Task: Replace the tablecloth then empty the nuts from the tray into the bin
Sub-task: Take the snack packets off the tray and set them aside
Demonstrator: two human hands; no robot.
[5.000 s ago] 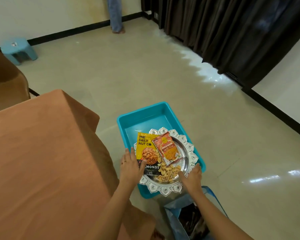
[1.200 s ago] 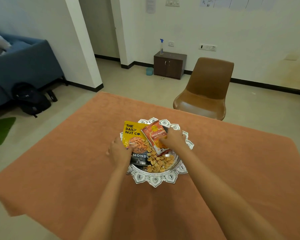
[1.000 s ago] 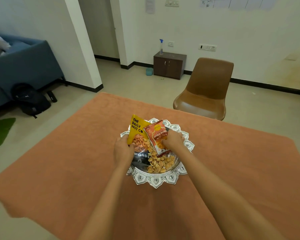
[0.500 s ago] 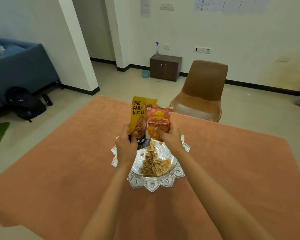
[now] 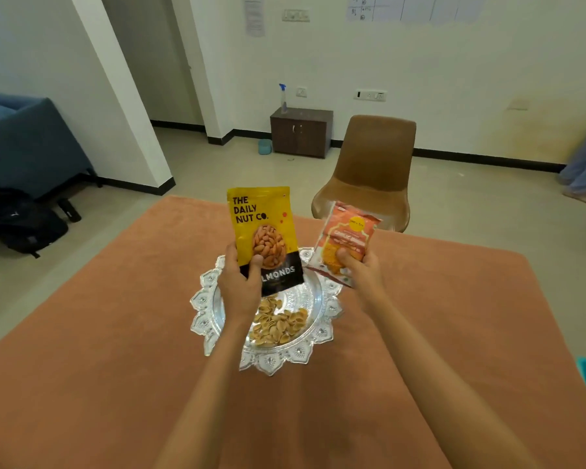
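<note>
Left hand (image 5: 241, 286) gripping upright yellow almond packet (image 5: 264, 231), right hand (image 5: 359, 270) pinching orange snack packet (image 5: 347, 243), both above silver tray (image 5: 320, 336) of nuts (image 5: 279, 324), orange packet's lettering blurred

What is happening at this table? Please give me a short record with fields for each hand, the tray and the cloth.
left hand: grips almond packet, upright above the tray
right hand: grips orange packet, tilted, raised
tray: silver, on the tablecloth, both packets lifted off it
nuts: loose pile in the tray
tablecloth: orange, covers the table
chair: brown, beyond the far edge
</note>
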